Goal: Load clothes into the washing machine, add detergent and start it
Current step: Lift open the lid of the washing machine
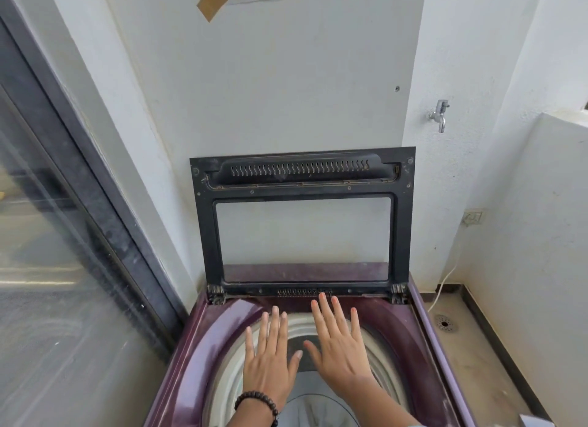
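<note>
A purple top-loading washing machine (197, 347) fills the view from 6 o'clock, its glass lid (302, 223) raised upright toward 12 o'clock. Above the drum (321, 407), the left hand (270, 360) and right hand (342, 353) are spread flat, palms down, fingers straight, holding nothing. A tap (440, 113) is at 2 o'clock.

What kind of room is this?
Probably a laundry nook or balcony wash area: a top-loading washing machine with its lid up, a wall tap and a floor drain.
</note>
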`<state>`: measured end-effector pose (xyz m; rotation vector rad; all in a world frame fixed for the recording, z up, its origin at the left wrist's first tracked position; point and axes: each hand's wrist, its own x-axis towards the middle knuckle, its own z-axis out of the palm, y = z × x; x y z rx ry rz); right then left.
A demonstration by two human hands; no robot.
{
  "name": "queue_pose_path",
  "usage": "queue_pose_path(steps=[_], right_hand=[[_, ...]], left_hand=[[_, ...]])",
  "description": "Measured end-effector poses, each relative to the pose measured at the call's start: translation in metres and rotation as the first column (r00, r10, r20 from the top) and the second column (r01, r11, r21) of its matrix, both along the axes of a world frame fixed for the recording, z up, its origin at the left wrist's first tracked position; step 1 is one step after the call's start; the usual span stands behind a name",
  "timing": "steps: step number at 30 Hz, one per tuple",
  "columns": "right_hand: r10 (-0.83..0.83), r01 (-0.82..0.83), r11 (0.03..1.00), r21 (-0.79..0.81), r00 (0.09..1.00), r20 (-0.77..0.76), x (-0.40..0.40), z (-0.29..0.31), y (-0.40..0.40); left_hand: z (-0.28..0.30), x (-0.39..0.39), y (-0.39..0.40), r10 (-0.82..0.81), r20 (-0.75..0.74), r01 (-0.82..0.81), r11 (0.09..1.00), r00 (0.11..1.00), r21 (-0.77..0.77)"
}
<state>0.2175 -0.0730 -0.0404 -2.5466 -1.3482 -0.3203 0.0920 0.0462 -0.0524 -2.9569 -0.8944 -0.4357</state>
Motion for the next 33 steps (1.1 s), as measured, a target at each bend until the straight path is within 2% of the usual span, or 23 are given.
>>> queue_pose_path(steps=[4, 6, 12, 16, 26, 33], right_hand=[[0.022, -0.021, 0.998, -0.057, 1.0, 0.009, -0.027, -0.011, -0.02], [0.014, -0.014, 0.996, -0.084, 1.0, 0.001, -0.045, -0.015, -0.029], [-0.029, 0.022, 0.993, -0.112, 0.998, -0.055, -0.041, 0.009, -0.021], [-0.051, 0.038, 0.991, -0.127, 0.994, -0.099, -0.066, 0.0, -0.03], [-0.149, 0.129, 0.974, -0.186, 0.984, -0.101, -0.1, -0.011, -0.047], [-0.248, 0.232, 0.96, -0.154, 0.964, -0.093, -0.102, -0.004, -0.066]], left_hand=[[-0.019, -0.022, -0.013, -0.023, 0.017, 0.023, 0.999, 1.0, 0.024], [-0.023, -0.036, -0.024, -0.063, -0.004, 0.063, 0.998, 0.998, -0.013], [-0.005, -0.031, -0.02, -0.033, -0.034, 0.032, 0.999, 0.999, -0.026], [-0.011, -0.052, -0.024, -0.066, -0.058, 0.064, 0.997, 0.996, -0.042], [-0.014, -0.077, -0.026, -0.112, -0.052, 0.109, 0.992, 0.992, -0.061], [-0.009, -0.065, -0.04, -0.243, -0.063, 0.239, 0.969, 0.968, -0.062]])
